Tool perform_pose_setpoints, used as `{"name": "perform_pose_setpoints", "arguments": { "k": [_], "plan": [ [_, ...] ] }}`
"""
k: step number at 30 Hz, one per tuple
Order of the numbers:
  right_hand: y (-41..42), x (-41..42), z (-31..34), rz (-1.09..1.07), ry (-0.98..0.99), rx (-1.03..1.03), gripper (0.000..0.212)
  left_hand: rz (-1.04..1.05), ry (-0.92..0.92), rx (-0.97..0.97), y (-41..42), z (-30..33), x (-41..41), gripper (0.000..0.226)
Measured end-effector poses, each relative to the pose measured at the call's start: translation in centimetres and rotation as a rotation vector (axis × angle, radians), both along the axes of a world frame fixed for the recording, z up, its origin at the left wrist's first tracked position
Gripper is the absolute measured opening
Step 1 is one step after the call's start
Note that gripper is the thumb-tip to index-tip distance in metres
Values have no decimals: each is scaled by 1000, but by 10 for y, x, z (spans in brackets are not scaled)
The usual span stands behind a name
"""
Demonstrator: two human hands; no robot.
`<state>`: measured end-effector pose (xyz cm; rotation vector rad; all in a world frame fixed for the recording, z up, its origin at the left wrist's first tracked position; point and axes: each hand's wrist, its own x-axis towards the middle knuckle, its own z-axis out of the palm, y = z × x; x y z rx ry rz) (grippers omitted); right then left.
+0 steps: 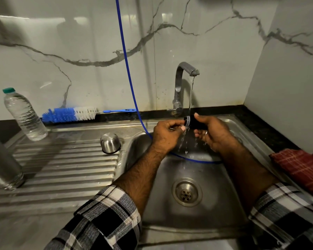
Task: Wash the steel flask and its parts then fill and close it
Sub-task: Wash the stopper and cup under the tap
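My right hand (213, 132) grips the flask's black stopper (192, 121) under the running tap (185, 73), with its grey threaded end pointing left. My left hand (167, 133) has curled fingers that touch that threaded end, and water runs off both hands into the sink (224, 186). The steel flask body (2, 159) stands upside down on the drainboard at the far left. The steel cup lid (110, 143) sits upside down on the drainboard near the basin's edge.
A blue and white bottle brush (69, 114) lies along the back ledge. A clear water bottle (23, 114) with a green cap stands at the left. A blue hose (128, 73) hangs into the basin. A red checked cloth (302, 168) lies at the right.
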<state>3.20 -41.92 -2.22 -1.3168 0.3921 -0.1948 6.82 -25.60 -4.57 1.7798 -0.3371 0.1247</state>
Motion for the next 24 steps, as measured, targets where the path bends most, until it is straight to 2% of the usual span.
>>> {"name": "perform_pose_setpoints", "arguments": {
  "k": [4, 7, 10, 12, 14, 18, 21, 24],
  "plan": [
    [-3, 1, -1, 55, -44, 21, 27, 3, 8, -4, -1, 0, 0, 28],
    [-3, -1, 3, 90, -118, -27, 41, 20, 43, -4, -2, 0, 2, 27],
    [-1, -1, 1, 75, -215, -222, 45, 26, 152, -91, -2, -1, 5, 14],
    [0, 1, -3, 81, -261, -383, 55, 39, 237, -150, -1, -1, 6, 11],
    [1, 0, -2, 99, -262, -389, 63, 40, 293, -207, 0, -1, 6, 11],
    [0, -3, -3, 48, -270, -430, 48, -89, 299, -305, 3, -1, 4, 33],
    [-3, -2, -6, 31, -276, -357, 37, -148, 294, -324, 1, 0, 2, 32],
    [-5, 4, -10, 84, -245, -381, 26, -130, 272, -336, 1, -1, 2, 34]
  ]
}}
